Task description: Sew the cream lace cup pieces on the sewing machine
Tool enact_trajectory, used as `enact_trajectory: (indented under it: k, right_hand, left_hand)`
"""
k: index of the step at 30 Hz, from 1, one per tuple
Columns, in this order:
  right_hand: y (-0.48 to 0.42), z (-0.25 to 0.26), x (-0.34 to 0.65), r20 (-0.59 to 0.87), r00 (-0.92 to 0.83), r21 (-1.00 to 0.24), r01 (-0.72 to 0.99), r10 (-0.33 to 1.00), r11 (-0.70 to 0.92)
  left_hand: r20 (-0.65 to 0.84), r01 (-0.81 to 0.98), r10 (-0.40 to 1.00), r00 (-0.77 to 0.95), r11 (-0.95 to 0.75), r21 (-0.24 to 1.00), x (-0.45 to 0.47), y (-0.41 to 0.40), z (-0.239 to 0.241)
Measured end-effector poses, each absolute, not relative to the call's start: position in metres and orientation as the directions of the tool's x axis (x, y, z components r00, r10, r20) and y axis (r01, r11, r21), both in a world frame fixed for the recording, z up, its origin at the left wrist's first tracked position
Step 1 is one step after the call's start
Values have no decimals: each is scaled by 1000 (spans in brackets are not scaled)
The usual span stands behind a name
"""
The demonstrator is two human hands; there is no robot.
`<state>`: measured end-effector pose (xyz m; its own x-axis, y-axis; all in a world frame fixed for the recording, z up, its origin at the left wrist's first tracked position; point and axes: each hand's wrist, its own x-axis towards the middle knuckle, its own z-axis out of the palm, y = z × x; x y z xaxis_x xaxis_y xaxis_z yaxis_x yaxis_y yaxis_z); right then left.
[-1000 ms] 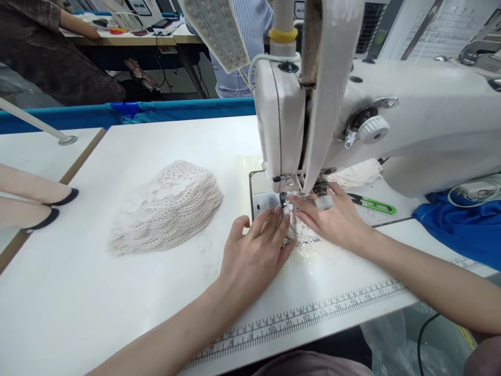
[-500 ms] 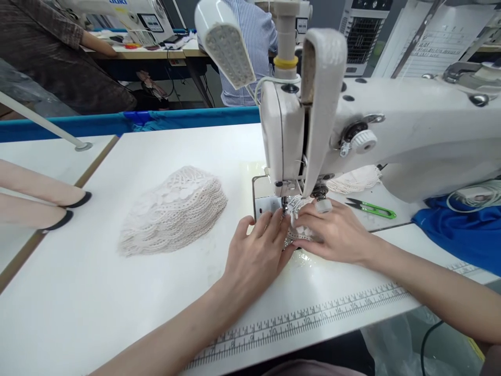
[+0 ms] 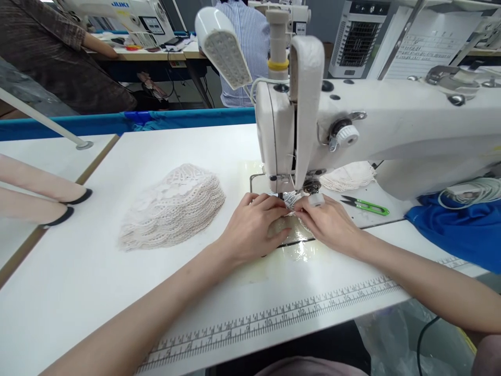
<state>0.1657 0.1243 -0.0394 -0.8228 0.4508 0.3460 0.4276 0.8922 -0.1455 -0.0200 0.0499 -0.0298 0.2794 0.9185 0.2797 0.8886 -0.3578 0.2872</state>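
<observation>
A small piece of white lace (image 3: pixel 291 199) lies under the needle area of the white sewing machine (image 3: pixel 274 136), between my hands and partly hidden by them. My left hand (image 3: pixel 254 224) rests on the machine bed left of the needle, fingers stretched forward against the lace edge, thumb held apart. To the right of the needle, my right hand (image 3: pixel 332 222) pinches the lace between thumb and fingers, its tips almost meeting the left fingertips. A stack of lace pieces (image 3: pixel 172 209) lies on the white table to the left.
Behind my right hand are another lace pile (image 3: pixel 348 176) and green thread snips (image 3: pixel 366 206). Blue cloth (image 3: pixel 457 230) lies at the right. Two beige leg-like forms (image 3: pixel 39 180) jut in from the left. A printed ruler (image 3: pixel 274 318) runs along the front edge. Two people sit beyond.
The view has shifted slightly. My left fingers have bent and moved back from the presser foot, with the thumb now apart. The right fingers have drawn together on the lace.
</observation>
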Motion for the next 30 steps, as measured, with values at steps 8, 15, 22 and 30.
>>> enact_trajectory:
  k: [8, 15, 22, 30]
  right_hand:
    - [123, -43, 164, 339, -813, -201, 429, 473, 881]
    - [127, -50, 166, 528, -744, -207, 354, 409, 912]
    - [127, -47, 163, 653, -673, -150, 337, 349, 930]
    - [130, -48, 162, 674, -667, -126, 321, 318, 939]
  left_hand:
    - [196, 758, 974, 117, -215, 616, -21, 58, -23]
    - [190, 717, 972, 139, -231, 658, -28, 55, -26]
    - [216, 832, 962, 167, -255, 492, -24, 54, -27]
    - [353, 894, 915, 194, -313, 321, -19, 51, -31]
